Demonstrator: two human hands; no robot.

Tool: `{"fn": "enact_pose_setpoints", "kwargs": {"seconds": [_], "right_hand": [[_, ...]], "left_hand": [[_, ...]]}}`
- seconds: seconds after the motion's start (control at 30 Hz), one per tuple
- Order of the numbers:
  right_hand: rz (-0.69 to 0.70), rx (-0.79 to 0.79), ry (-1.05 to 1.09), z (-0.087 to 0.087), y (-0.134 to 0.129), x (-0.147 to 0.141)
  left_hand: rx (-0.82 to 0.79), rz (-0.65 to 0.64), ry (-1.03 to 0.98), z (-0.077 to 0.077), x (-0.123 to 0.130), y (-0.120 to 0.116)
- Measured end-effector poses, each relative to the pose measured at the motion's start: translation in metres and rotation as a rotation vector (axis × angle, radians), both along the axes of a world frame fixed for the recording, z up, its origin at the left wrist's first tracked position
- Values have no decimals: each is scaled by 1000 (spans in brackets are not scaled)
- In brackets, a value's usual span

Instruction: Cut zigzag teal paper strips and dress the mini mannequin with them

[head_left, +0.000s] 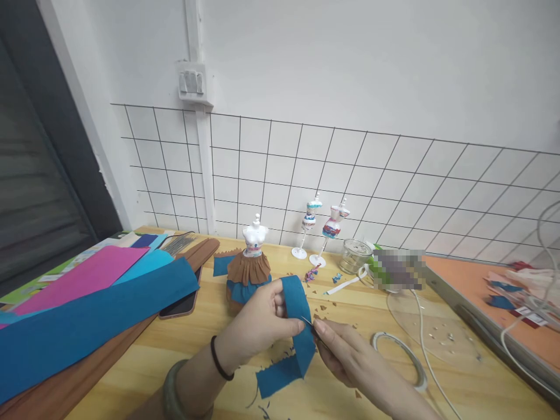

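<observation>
My left hand (266, 312) is closed on a blue crepe-paper strip (296, 300), the thumb pressing on its face. The strip curls over the fingers and hangs to the table, where its lower end (280, 375) shows a zigzag edge. My right hand (345, 353) grips small pointed scissors (307, 321); only the metal tip shows, at the strip's right edge, and the handles are hidden in the fingers. Just behind my left hand stands a white mini dress form (255, 238) with a pleated brown skirt (249, 268) over a blue layer.
Blue paper (100, 318), pink paper (83, 277) and a phone (179, 303) lie left. Two small dress forms (335, 224) on stands, a glass jar (356, 256) and a tape roll (400, 356) are toward the right. A white cable (422, 335) crosses the table; scraps lie about.
</observation>
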State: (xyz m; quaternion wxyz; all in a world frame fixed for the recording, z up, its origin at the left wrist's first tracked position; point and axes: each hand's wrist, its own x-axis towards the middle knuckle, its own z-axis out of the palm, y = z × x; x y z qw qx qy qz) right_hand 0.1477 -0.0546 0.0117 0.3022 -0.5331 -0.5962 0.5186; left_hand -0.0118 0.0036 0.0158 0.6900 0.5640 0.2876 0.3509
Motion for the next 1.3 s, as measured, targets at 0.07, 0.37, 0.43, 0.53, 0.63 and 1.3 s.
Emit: {"fn": "enact_pose_setpoints", "kwargs": {"seconds": [0.07,0.37,0.43,0.53,0.63,1.3], "right_hand": [[-4,-5,-6,-1,0,0],[2,13,-2,0,0,1],[6,7,1,1,0,0],[6,-5,1,1,-1,0],[13,2,-6,2,-1,0],[-23,-11,29,3,-2,-1]], "left_hand": [[0,3,1,1,0,0],[-12,-23,0,1,-1,0],[-21,-26,1,1,-1,0],[-28,-27,-2,1,-2,0],[-20,-21,10,0,-2,0],[41,17,-23,3,-2,-1]]}}
